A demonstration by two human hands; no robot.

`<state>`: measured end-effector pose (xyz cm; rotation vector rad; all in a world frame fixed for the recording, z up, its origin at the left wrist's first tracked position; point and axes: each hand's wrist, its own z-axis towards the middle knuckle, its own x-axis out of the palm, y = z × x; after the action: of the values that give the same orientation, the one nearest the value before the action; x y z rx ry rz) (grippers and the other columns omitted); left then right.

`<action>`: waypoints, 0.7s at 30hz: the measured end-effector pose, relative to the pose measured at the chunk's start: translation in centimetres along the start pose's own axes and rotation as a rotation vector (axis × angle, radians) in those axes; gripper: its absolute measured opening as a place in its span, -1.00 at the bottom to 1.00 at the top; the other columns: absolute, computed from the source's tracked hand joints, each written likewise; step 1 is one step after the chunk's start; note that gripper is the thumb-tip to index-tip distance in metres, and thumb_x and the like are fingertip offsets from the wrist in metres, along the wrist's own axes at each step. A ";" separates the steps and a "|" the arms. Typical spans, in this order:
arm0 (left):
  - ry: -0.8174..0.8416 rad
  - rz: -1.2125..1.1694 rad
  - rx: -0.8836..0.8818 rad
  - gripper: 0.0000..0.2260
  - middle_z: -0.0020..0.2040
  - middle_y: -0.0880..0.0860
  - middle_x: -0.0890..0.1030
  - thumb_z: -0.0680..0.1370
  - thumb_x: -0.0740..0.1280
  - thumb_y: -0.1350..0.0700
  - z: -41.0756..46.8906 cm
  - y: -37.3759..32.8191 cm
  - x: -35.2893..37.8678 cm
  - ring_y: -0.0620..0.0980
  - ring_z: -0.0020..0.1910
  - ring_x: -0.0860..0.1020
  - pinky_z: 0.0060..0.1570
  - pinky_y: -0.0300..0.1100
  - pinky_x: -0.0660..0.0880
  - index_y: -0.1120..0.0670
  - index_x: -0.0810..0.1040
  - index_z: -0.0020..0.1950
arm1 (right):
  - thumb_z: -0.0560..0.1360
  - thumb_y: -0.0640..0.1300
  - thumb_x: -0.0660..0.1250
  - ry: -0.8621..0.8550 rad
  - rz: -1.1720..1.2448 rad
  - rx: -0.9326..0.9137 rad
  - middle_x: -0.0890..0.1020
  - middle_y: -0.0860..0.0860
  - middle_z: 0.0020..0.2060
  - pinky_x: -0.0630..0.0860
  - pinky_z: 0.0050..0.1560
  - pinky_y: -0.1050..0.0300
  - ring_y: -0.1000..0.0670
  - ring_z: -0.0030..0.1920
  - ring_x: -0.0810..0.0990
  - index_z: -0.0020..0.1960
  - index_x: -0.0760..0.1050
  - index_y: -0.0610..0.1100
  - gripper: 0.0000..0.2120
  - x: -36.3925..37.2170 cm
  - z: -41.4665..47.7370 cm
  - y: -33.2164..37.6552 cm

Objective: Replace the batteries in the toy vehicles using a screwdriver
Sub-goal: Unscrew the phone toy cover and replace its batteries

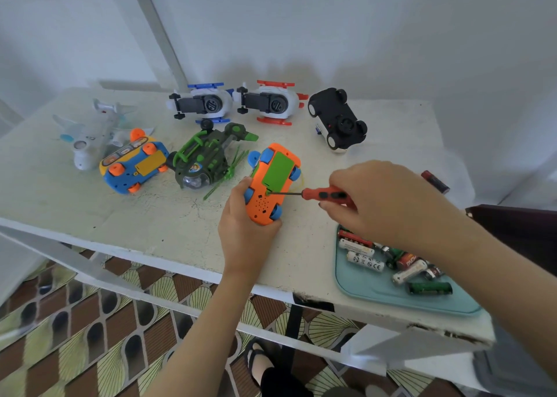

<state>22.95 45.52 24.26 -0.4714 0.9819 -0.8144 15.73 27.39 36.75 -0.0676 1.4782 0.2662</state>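
At the front middle of the white bench point(150, 216), whose paint is cracked and chipped along the near edge, an orange plastic toy car point(262, 203) lies wheels-up. It has blue wheels, a smooth green battery cover point(278, 169) set into its underside, and a patch of small speaker holes. The left hand point(247, 225) curls round the car's near end, thumb against its left side. The right hand point(382, 203) pinches the red, black-banded handle of a screwdriver point(325, 194). Its thin dark shaft lies nearly level, and the tip meets the near corner of the green cover.

On the bench's near right corner, a shallow teal tray point(376, 291) with rounded corners holds a loose heap of cylindrical batteries point(364, 261) in white, red and green. The right forearm crosses over part of them. One white cell shows a CE mark; the other print is too blurred to read. A single dark red battery point(435, 181) lies apart near the right edge.

Behind and to the left lie more plastic toys: a blue car point(134, 167) with orange wheels and a yellow cover, a green helicopter point(205, 158) with thin rotor blades, a pale aeroplane point(90, 137), a white blue-trimmed vehicle point(202, 104), a white red-trimmed vehicle point(271, 103) and a black-bottomed car point(337, 119). Below the bench are a patterned brown-and-yellow floor point(90, 336) and a sandalled foot point(259, 363).
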 end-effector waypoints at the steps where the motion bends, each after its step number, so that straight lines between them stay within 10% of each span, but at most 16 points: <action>1: -0.001 0.018 0.024 -0.45 -0.01 0.08 0.60 0.28 0.56 0.23 0.0 0.0 0.0 0.12 -0.14 0.59 -0.25 -0.19 0.43 0.18 0.46 0.22 | 0.56 0.13 0.12 -0.009 0.027 0.014 0.35 0.08 -0.40 0.17 -0.44 0.20 0.07 -0.40 0.32 -0.30 0.25 -0.06 -0.65 0.1 0.0 0.0; 8: -0.024 0.040 0.050 -0.47 -0.04 0.09 0.61 0.28 0.57 0.23 -0.1 -0.3 0.0 0.11 -0.17 0.59 -0.28 -0.25 0.38 0.20 0.47 0.18 | 0.56 0.07 0.20 -0.022 0.334 0.068 0.22 -0.02 -0.55 0.10 -0.46 0.13 0.03 -0.53 0.15 -0.45 0.14 -0.16 -0.49 1.0 -0.2 1.5; 13: -0.019 0.090 0.115 -0.48 -0.06 0.15 0.62 0.26 0.59 0.25 -0.2 -0.4 0.1 0.14 -0.21 0.59 -0.31 -0.25 0.38 0.25 0.49 0.15 | 0.58 0.08 0.13 0.040 0.708 0.350 0.39 0.01 -0.68 0.31 -0.48 0.20 0.08 -0.64 0.27 -0.49 0.51 -0.22 -0.42 1.6 0.0 0.4; 21: -0.002 0.051 0.088 -0.45 -0.08 0.06 0.57 0.26 0.58 0.26 -0.3 -0.5 -0.1 0.09 -0.22 0.56 -0.33 -0.32 0.34 0.21 0.47 0.19 | 0.61 -0.10 0.17 -0.060 0.716 0.262 0.49 0.30 -0.58 0.30 -0.51 0.33 0.11 -0.56 0.35 0.02 0.46 -0.11 -0.87 1.4 -0.6 -0.1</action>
<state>22.47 45.26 24.51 -0.3702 0.9482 -0.8077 15.23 27.35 35.30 0.6857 1.4213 0.6397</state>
